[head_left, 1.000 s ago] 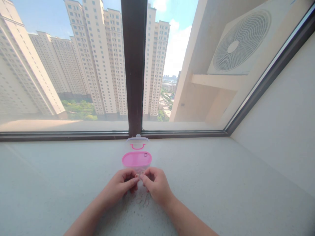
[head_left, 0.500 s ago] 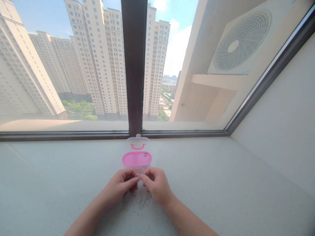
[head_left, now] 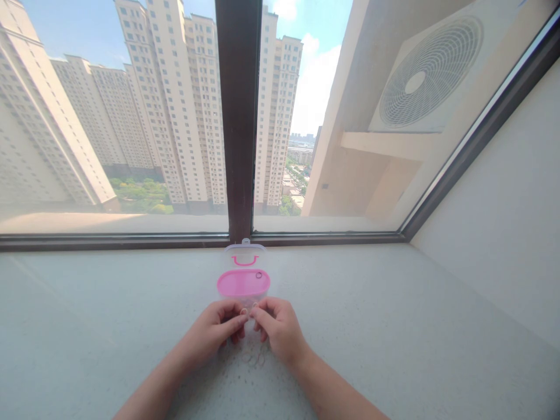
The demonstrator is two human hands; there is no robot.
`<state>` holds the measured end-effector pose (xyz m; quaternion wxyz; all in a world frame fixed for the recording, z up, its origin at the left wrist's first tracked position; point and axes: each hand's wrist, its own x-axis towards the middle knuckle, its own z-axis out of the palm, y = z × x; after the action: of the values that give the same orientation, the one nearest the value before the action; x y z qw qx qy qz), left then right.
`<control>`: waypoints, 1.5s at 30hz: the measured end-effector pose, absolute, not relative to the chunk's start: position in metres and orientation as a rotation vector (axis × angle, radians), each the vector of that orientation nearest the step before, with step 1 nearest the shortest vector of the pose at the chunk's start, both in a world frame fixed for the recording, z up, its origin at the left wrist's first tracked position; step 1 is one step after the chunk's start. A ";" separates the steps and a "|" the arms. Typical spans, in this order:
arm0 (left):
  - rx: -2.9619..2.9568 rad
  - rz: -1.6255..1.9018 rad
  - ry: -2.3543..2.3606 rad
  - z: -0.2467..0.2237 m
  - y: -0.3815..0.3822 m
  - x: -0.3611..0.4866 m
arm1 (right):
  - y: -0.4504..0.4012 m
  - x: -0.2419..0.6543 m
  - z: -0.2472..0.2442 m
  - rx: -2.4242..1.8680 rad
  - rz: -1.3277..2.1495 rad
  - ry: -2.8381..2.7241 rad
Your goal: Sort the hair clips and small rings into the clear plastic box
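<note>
My left hand [head_left: 221,329] pinches a small pale ring [head_left: 244,312] between thumb and fingertips. Just across from it, my right hand [head_left: 280,326] has thumb and index finger closed on another small pale ring [head_left: 255,305], largely covered by the fingers. The fingertips of both hands nearly meet. Below them a few thin ring-shaped loops [head_left: 260,360] lie on the sill. Directly beyond the hands stands a clear plastic box with a pink oval top [head_left: 240,283]; a dark ring [head_left: 259,275] rests on that top. My hands hide part of the box's front.
Behind the pink top, a clear lid with a pink handle [head_left: 245,262] stands by the window frame [head_left: 240,240]. The pale speckled windowsill [head_left: 109,326] spreads to both sides. A white wall [head_left: 494,233] bounds it on the right. Tall buildings show through the glass.
My right hand has shifted very slightly right, so the gap between the fingertips is a little wider. The left hand and the box stay where they were.
</note>
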<state>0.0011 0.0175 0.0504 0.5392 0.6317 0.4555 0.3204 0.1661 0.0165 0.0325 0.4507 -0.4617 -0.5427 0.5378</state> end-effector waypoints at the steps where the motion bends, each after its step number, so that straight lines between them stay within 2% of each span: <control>1: 1.506 0.762 1.081 0.051 0.017 0.001 | 0.017 0.166 0.032 -1.136 1.332 -1.339; 45: 1.513 0.744 1.084 0.050 0.017 0.001 | 0.017 0.164 0.031 -1.109 1.363 -1.306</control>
<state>0.0007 0.0166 0.0502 0.5384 0.6362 0.4556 0.3127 0.1642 0.0174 0.0309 0.4583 -0.4502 -0.5304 0.5532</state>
